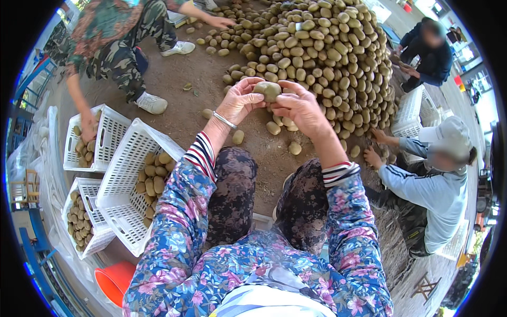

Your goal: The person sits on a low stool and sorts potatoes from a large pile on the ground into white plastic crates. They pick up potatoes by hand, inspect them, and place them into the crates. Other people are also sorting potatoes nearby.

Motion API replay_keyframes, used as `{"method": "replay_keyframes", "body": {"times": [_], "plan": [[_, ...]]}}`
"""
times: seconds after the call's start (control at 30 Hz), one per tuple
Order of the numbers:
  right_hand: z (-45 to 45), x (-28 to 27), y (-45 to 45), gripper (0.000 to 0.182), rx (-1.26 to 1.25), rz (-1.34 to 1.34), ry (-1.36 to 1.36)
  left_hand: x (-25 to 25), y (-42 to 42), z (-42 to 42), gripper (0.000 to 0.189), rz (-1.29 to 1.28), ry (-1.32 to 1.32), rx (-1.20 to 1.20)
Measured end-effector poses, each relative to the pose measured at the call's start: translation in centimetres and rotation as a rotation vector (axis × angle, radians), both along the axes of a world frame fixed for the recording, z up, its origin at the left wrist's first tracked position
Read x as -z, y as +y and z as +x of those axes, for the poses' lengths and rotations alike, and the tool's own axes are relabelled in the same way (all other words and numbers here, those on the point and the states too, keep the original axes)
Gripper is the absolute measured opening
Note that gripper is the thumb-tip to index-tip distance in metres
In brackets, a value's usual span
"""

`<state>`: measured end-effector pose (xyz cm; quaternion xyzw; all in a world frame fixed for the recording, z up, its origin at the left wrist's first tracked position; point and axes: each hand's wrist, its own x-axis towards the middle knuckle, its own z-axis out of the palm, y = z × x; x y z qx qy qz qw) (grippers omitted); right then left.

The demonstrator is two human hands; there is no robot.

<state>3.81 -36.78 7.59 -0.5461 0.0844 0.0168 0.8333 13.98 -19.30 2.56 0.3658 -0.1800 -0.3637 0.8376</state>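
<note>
Both my hands hold one brown kiwifruit (267,91) between them, above the ground in front of my knees. The fingertips of my left hand (239,102), with a metal bangle on its wrist, grip the fruit's left side. On its right side are the thumb and fingers of my right hand (300,107). Just beyond rises a large heap of kiwifruit (336,51), and a few loose ones lie on the dirt nearer to me. By my left arm a tilted white plastic crate (119,190) holds kiwifruit.
Two more white crates (115,138) (101,237) with kiwifruit and a red bucket (115,282) stand at left. A person in camouflage trousers (122,59) reaches into one crate. At right, a person in a light cap (431,198) and one in dark clothes (429,59) crouch by the heap.
</note>
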Motion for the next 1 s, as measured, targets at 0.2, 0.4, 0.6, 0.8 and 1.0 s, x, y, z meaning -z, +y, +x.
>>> {"method": "replay_keyframes", "body": {"times": [0.2,0.4,0.6,0.8,1.0], "plan": [[4.5,2.6,3.3,0.042,0.001,-0.341,-0.101,1.1,2.0,0.2,0.026,-0.120,0.051,-0.225],[-0.2,2.7,0.1,0.040,0.008,-0.431,0.047,4.1,-0.1,-4.6,0.024,-0.059,0.248,-0.187],[0.1,6.0,-3.6,0.034,-0.017,-0.642,0.268,7.4,0.8,-5.0,0.021,-0.274,0.674,-0.205],[1.7,6.2,-6.5,0.029,0.039,-0.752,0.253,4.7,4.6,-3.0,0.024,-0.256,0.537,-0.353],[-0.4,2.5,-3.1,0.025,-0.286,-0.623,0.073,1.7,9.3,-4.7,0.041,-0.023,0.428,-0.537]]}}
